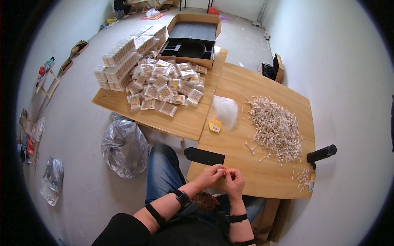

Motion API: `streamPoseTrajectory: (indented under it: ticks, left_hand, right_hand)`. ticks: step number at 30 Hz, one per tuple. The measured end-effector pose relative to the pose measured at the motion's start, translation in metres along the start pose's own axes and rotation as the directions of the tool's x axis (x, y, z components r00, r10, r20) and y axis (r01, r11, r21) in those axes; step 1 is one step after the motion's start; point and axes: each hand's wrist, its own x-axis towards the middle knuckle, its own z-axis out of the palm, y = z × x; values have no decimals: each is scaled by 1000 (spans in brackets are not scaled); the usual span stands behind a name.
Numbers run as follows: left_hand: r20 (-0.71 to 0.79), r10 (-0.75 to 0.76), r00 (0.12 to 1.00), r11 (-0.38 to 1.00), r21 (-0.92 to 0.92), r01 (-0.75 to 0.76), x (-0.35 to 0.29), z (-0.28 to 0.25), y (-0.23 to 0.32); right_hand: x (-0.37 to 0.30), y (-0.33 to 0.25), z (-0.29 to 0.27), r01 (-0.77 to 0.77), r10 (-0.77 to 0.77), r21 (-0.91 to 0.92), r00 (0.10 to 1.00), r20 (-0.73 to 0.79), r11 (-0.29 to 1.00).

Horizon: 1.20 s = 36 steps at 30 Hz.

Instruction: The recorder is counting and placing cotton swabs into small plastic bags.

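Close together at the near table edge are my left hand and my right hand, both closed, with fingertips meeting. A small pale bit shows between them, too small to name. Just beyond my left hand lies a flat black strip. Farther off are a stack of clear plastic bags and some small yellow cards. To the right spreads a big heap of loose cotton swabs, with a smaller group of swabs near the right corner.
Bagged cotton swabs cover the left table, beside stacked packs and an open cardboard box. A black cylinder stands at the right edge. A silvery plastic sack sits on the floor at left.
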Motion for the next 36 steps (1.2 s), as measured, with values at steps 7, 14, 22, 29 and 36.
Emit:
streamPoseTrajectory:
  ticks: [7, 14, 22, 29, 36]
  left_hand:
    - [38, -14, 999, 1000, -7, 15, -8, 1, -6]
    - [-38, 2, 999, 996, -91, -5, 0, 2, -19]
    - [36, -54, 998, 995, -87, 57, -6, 8, -24]
    - [35, 5, 999, 999, -33, -4, -13, 2, -11]
    - [96, -48, 994, 996, -68, 54, -13, -2, 10]
  right_hand:
    - [-7, 7, -2, -94, 94, 17, 996, 7, 995]
    - [5, 22, 2, -120, 122, 244, 992, 4, 962]
    - [-4, 19, -6, -126, 141, 193, 988, -67, 973]
    - [-12, 0, -9, -202, 215, 238, 976, -29, 950]
    - [-14, -24, -21, -172, 161, 139, 983, 91, 975]
